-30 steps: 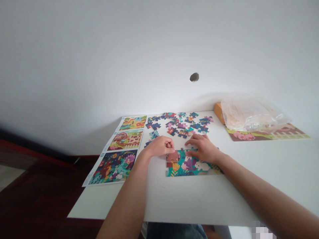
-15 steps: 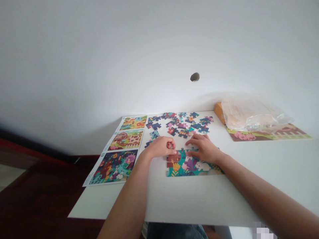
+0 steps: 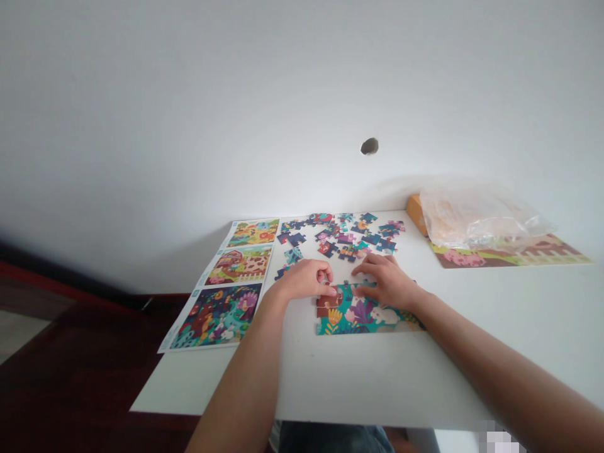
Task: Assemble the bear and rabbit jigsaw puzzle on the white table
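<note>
A partly joined jigsaw puzzle lies on the white table, showing a white rabbit, flowers and leaves on teal. My left hand is at its upper left corner, fingers curled, the thumb against a brown puzzle piece. That piece sits at the puzzle's left side; the fingers hide part of its top. Across the upper middle rests my right hand, its fingers bent but apart, thumb lying on the puzzle. The right hand and wrist cover the puzzle's upper right portion.
Several loose puzzle pieces are scattered behind my hands. To the left lies a sheet with three printed pictures. At the back right, a clear plastic bag rests against an orange box, beside a farm-scene puzzle. A wall closes off the back.
Both hands keep almost the same pose. The left thumb has shifted very slightly right on the brown piece; the whole view has moved a touch.
</note>
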`<state>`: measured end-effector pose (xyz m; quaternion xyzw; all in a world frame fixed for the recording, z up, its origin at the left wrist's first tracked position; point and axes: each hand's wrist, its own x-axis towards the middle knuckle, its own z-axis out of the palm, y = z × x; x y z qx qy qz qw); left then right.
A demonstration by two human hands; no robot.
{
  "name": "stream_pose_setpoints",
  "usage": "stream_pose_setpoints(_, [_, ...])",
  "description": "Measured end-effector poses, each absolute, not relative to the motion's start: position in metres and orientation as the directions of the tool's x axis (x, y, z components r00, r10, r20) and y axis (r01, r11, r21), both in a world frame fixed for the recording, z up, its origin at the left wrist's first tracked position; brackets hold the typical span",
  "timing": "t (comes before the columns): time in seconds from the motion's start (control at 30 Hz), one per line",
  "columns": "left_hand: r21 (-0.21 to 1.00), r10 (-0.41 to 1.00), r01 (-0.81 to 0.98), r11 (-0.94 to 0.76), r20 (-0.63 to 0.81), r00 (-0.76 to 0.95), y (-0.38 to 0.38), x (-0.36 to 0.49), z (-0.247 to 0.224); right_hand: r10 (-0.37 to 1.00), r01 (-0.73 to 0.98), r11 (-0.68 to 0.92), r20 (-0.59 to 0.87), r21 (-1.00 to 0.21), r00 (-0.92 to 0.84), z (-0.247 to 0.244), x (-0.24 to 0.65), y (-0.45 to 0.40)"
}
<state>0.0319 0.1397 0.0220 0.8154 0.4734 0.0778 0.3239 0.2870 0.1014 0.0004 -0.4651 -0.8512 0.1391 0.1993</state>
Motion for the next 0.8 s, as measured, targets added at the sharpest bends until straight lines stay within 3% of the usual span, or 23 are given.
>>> stream_pose_setpoints(0.2, [0.592, 0.815, 0.724, -0.354, -0.184, 0.549, 0.139, 0.03, 0.023, 0.845, 0.734, 0.532, 0.211, -0.422, -0.492, 0.0, 0.288, 0.102])
stream_pose_setpoints(0.47, [0.493, 0.851, 0.797, -0.349, -0.189, 0.49, 0.134, 0.027, 0.031, 0.845, 0.734, 0.533, 0.217, -0.422, -0.489, -0.001, 0.287, 0.103])
stream_pose_setpoints(0.8, [0.495, 0.858, 0.804, -0.328, -0.199, 0.473, 0.135, 0.026, 0.025, 0.845, 0.733, 0.532, 0.207, -0.424, -0.494, 0.0, 0.288, 0.102])
